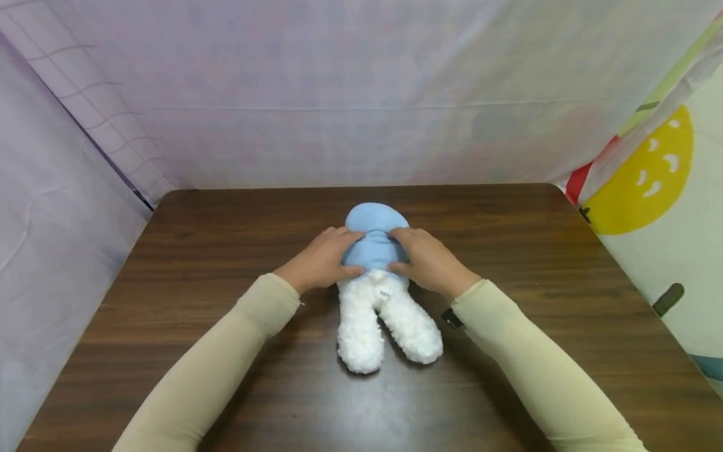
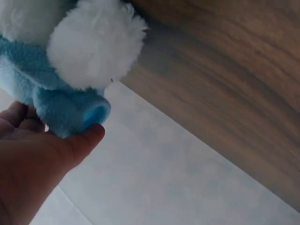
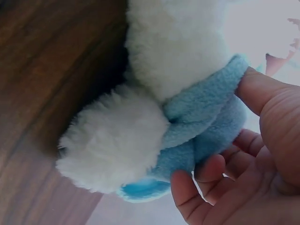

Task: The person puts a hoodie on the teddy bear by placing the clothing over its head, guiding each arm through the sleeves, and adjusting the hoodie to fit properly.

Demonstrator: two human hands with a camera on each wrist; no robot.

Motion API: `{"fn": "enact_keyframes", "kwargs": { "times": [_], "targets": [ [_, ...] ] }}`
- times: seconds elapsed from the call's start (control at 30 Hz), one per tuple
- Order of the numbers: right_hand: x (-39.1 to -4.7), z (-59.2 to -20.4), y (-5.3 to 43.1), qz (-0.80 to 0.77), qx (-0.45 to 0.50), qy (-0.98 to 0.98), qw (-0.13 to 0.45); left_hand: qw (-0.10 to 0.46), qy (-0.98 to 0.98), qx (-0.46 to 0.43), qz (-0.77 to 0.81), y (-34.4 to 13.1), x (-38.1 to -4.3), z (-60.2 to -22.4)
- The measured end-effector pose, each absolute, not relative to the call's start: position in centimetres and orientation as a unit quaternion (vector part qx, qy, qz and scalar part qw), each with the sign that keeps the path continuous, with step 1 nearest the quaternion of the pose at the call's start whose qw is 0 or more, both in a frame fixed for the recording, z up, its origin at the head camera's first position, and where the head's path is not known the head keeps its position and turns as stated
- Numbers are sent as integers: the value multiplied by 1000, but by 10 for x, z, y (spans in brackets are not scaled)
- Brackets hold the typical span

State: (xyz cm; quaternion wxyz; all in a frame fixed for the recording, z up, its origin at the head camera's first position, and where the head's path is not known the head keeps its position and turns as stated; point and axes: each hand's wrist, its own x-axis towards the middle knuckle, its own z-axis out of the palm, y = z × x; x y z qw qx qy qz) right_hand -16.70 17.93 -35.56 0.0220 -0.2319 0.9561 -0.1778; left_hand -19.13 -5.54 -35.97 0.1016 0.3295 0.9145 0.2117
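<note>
A white fluffy plush toy (image 1: 361, 336) in a blue garment (image 1: 374, 253) lies on the table, its two white legs pointing towards me. My left hand (image 1: 322, 258) holds the garment's left side, thumb along the blue fabric. From the opposite side my right hand (image 1: 430, 260) grips it too. The left wrist view shows a round white paw (image 2: 96, 44) beside an open blue cuff (image 2: 96, 114), with the thumb right at the cuff. In the right wrist view, the thumb and curled fingers (image 3: 187, 194) take in the blue cloth near another white paw (image 3: 112, 140).
The dark wooden table (image 1: 226, 226) has its far edge against a pale hanging cloth (image 1: 339, 125). At the right hangs a white sheet with a yellow print (image 1: 649, 176). A small black piece (image 1: 452, 318) sits at the right sleeve's cuff.
</note>
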Motion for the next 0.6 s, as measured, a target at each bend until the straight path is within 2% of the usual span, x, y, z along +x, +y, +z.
{"fn": "enact_keyframes", "kwargs": {
  "times": [0.23,0.6],
  "targets": [
    [-167,-363,182,-184,-254,950,1,23,914,335,225,-51,-184,-366],
    [-169,-366,184,-205,-286,936,1,-1,892,399,214,-60,-183,-368]
  ]
}}
